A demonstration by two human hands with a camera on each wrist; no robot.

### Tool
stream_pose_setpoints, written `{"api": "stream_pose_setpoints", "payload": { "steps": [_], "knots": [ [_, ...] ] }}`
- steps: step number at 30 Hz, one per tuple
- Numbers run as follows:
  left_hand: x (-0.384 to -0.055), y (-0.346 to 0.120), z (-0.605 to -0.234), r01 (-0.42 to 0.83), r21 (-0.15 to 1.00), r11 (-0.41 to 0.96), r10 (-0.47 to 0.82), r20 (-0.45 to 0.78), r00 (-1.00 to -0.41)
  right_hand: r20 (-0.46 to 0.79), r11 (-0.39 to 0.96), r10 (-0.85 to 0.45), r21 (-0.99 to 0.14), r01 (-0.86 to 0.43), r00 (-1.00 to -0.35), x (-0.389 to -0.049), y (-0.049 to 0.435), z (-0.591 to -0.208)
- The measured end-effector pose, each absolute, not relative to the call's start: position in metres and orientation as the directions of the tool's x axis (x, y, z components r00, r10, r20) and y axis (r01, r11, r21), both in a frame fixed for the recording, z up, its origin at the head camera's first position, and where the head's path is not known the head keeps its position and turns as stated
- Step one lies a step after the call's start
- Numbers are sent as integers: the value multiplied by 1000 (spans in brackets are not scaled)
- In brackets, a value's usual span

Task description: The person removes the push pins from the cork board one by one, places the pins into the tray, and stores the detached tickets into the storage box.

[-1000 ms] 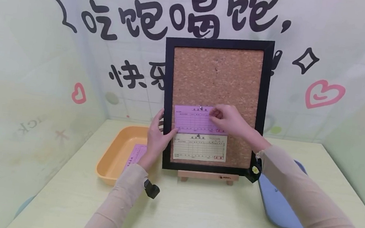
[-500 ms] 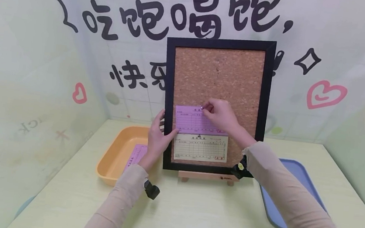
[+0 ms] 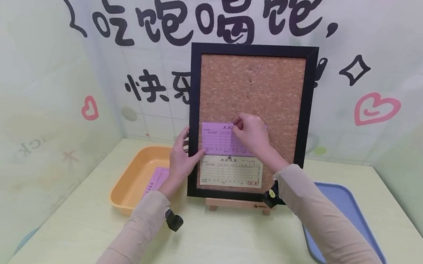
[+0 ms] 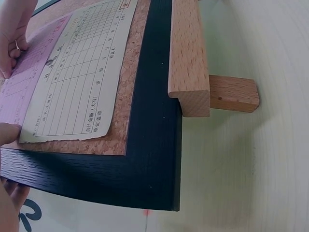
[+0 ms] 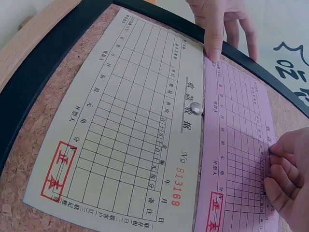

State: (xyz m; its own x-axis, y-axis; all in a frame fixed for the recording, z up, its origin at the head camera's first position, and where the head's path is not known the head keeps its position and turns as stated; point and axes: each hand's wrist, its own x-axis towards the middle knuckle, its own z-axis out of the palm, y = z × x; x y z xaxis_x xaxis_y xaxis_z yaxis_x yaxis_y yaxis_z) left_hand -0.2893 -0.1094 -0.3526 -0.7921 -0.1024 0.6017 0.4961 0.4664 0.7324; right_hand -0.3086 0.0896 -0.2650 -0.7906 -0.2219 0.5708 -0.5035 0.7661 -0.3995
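Observation:
A black-framed corkboard (image 3: 251, 89) leans upright on a small wooden easel (image 3: 240, 204). My left hand (image 3: 182, 161) grips its left edge, fingers behind the frame and thumb on the lower left corner of a pink receipt (image 3: 214, 139). At the receipt's top middle, my right hand (image 3: 253, 134) pinches a small silver pushpin (image 3: 232, 124), mostly covered by the fingertips. Directly below hangs a cream receipt (image 3: 230, 175), held at its top by another pushpin (image 5: 196, 108). The pink sheet's lower edge meets the cream one's top edge.
Left of the board, an orange tray (image 3: 125, 183) holds another pink receipt (image 3: 157, 179). A blue tray (image 3: 350, 211) lies on the table at the right, partly behind my right forearm. A printed backdrop (image 3: 151, 113) stands behind the board.
My right hand has moved left across the pink receipt, from its upper right part to the pushpin at its top middle. The left hand keeps its grip on the frame.

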Motion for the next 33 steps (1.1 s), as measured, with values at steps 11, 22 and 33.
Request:
{"api": "stream_pose_setpoints", "payload": {
  "steps": [11,22,33],
  "knots": [
    [-288,-110,-352,498,730,468,-107,606,-788,561,760,-232,-406,-508,-795,-310,88,-264],
    [-290,-109,-353,498,729,470,-102,605,-790,536,738,-246,-436,-514,-808,-309,93,-265],
    [-290,-110,-354,509,723,467,-85,610,-788,555,743,-226,-434,-510,-801,-308,92,-267]
  ]
}}
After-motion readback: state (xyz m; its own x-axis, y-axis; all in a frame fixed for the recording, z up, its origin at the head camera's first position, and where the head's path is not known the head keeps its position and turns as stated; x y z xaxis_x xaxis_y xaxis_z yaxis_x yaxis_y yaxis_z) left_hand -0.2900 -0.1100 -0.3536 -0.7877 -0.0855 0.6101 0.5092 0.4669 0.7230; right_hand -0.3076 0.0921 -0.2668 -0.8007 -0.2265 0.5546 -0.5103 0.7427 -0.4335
